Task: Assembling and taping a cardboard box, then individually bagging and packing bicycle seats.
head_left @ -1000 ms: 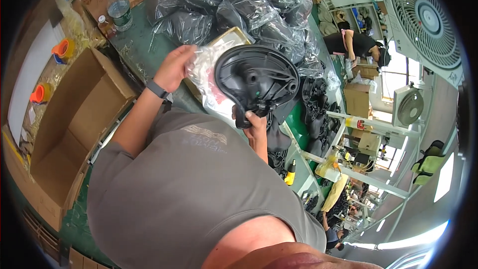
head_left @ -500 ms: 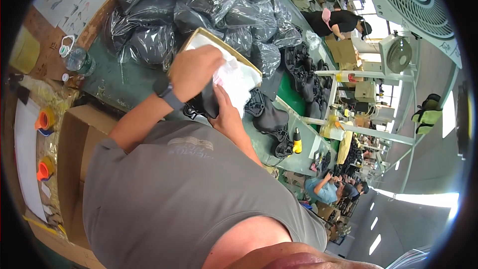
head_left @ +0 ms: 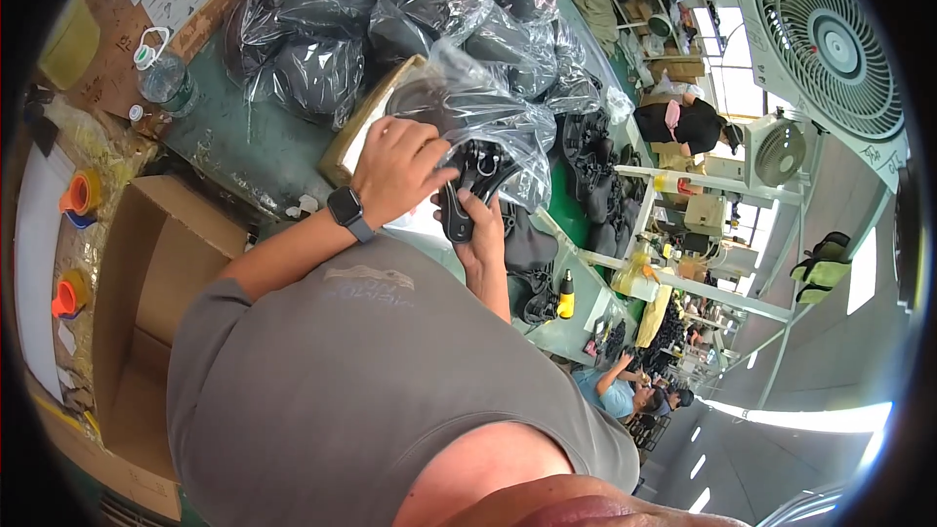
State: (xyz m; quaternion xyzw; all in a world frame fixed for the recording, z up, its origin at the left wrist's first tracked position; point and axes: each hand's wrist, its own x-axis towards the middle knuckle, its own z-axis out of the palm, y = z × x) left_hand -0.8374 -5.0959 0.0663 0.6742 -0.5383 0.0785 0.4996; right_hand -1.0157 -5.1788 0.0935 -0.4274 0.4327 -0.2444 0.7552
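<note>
A black bicycle saddle (head_left: 457, 213) sits underside up in front of my body. A clear plastic bag (head_left: 488, 117) covers its wide end, and the narrow end sticks out. My right hand (head_left: 480, 234) is closed round the narrow end, thumb on top. Reaching in from the left, my left hand (head_left: 400, 171) has its fingers apart and slightly bent at the bag's mouth, against the saddle. Behind the hands stands an open cardboard box (head_left: 344, 151) with a white inside, partly hidden by the saddle and bag.
Bagged black saddles (head_left: 317, 73) are heaped at the back of the green table (head_left: 220, 151). Unbagged saddles (head_left: 532, 244) and a yellow-and-black bottle (head_left: 566, 295) lie right. A water bottle (head_left: 166, 83) stands left, above a large open carton (head_left: 166, 303). Fans and co-workers are farther right.
Both hands were down at the box over white paper, a dark thing by the right one. Now the partly bagged saddle is up in front of the box. The whole view has shifted slightly.
</note>
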